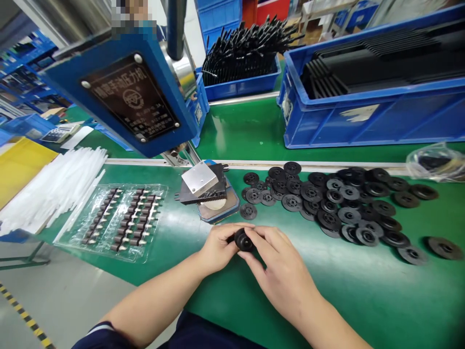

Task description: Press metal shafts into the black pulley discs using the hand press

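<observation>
The left hand (219,248) and right hand (278,257) together grip a small black part (242,239), round and slightly shiny, its visible face marked with concentric rings.

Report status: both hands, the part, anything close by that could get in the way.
Left hand and right hand both gripping round black part. Press base close beyond hands. Loose black discs ahead and rightward.
</observation>
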A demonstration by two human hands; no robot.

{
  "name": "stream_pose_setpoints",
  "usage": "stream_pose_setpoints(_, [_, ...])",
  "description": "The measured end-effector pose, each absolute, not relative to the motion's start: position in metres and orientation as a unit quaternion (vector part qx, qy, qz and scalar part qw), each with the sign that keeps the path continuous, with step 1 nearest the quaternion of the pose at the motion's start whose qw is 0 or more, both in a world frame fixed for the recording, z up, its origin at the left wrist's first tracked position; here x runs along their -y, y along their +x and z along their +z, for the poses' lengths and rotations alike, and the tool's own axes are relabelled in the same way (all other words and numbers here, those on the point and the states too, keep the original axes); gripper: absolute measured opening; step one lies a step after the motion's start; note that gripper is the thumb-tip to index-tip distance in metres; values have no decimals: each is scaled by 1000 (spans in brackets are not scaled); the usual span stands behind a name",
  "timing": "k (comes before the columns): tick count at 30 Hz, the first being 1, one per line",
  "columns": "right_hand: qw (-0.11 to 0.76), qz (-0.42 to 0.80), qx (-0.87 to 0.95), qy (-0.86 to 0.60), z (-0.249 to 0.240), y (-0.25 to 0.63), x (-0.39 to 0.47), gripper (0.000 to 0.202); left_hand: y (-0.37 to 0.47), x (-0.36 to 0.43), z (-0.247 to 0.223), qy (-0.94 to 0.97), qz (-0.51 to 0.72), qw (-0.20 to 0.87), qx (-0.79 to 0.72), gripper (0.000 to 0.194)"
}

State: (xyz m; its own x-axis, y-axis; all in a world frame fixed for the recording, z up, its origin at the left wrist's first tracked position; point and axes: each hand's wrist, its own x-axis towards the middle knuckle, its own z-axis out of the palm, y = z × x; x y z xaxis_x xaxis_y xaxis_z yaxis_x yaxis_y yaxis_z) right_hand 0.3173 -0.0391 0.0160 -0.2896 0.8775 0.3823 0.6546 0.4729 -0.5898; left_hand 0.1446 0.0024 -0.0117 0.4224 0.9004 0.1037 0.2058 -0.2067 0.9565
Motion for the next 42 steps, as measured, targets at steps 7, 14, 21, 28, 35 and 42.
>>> stream_pose_setpoints(7, [326,158,789,-496,15,316,40,34,144,-1,-13,696,355,486,-392,35])
stream_pose_setpoints(14, [321,162,786,-503,13,314,40,37,142,1,-16,701,343,470,-412,27])
stream_pose_setpoints(21, [336,157,788,-491,7,311,40,40,142,4,-16,702,341,461,-423,23])
stream_pose_setpoints(28, [331,168,782,-501,10,313,38,41,144,1,-18,705,346,453,-422,16])
stream_pose_setpoints(35, [382,241,740,-499,8,323,27,34,148,-1,-19,638,387,531,-400,19])
stream_pose_setpoints(42, [424,332,634,-555,-8,337,3,44,153,0,-24,528,427,599,-423,31])
